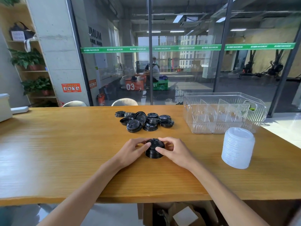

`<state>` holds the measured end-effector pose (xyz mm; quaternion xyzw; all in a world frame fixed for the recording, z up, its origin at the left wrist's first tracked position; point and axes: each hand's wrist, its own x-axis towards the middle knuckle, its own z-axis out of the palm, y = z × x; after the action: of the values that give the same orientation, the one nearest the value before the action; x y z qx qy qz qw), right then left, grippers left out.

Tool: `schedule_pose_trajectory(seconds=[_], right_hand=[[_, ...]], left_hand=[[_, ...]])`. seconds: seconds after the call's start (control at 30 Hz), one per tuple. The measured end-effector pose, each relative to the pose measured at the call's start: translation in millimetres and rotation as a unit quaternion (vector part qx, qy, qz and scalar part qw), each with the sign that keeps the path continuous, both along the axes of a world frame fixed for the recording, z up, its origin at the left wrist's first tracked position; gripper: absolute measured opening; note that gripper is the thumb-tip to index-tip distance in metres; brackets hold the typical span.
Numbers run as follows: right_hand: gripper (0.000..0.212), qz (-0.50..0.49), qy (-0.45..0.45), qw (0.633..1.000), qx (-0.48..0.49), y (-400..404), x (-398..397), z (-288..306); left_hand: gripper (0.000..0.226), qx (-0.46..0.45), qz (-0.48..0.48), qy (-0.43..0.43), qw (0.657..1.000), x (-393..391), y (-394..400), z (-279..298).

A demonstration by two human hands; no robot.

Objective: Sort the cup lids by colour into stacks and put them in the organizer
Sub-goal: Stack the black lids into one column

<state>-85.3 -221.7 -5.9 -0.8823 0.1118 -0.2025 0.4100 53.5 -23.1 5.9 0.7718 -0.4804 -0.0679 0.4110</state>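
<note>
Both hands, left hand (132, 148) and right hand (173, 148), gripped a short black lid stack (154, 149) on the wooden table (65, 144). Loose black lids (144, 121) lay beyond that stack, the clear organizer (224, 111) and white lid stack (237, 147) to its right. Green glass banding (187, 47) behind read "MAXIMUM".

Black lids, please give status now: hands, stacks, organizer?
Both hands, left hand and right hand, gripping black stack. Loose black lids unsorted. White stack beside organizer. Nothing blocking.

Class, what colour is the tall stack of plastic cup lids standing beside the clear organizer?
Translucent white, seen best in the head view: the tall stack of plastic cup lids.
</note>
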Motion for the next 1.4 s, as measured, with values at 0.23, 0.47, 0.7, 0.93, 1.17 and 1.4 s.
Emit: schedule_pose_trajectory(seconds=[0.23, 0.47, 0.7, 0.93, 1.17, 1.4], right_hand=[[0.063, 0.005, 0.0, 1.0, 0.01, 0.0, -2.5, -3.6], [0.076, 0.002, 0.008, 1.0, 0.013, 0.6, -2.6, -4.3], [0.075, 0.004, 0.006, 1.0, 0.004, -2.3, -0.1, -8.2], [0.074, 0.004, 0.013, 1.0, -0.002, -2.5, 2.4, -7.3], [0.077, -0.004, 0.01, 1.0, -0.009, -2.6, 3.4, -8.5], [0.072, -0.007, 0.005, 1.0, -0.004, -3.6, 3.0, -9.9]], left_hand=[[0.047, 0.008, 0.007, 0.011, 1.0, 3.2, -1.3, -5.2], [0.043, 0.002, 0.014, 0.029, 0.999, 3.8, -0.6, -4.9], [0.036, -0.061, 0.086, 0.056, 0.993, 14.1, -0.6, -4.2], [0.034, -0.018, 0.177, -0.07, 0.982, 46.0, -10.7, -2.6], [0.08, 0.039, 0.307, -0.125, 0.943, 80.9, -35.8, -1.3], [0.109, 0.098, 0.349, -0.081, 0.928, 107.4, -54.9, 5.9]])
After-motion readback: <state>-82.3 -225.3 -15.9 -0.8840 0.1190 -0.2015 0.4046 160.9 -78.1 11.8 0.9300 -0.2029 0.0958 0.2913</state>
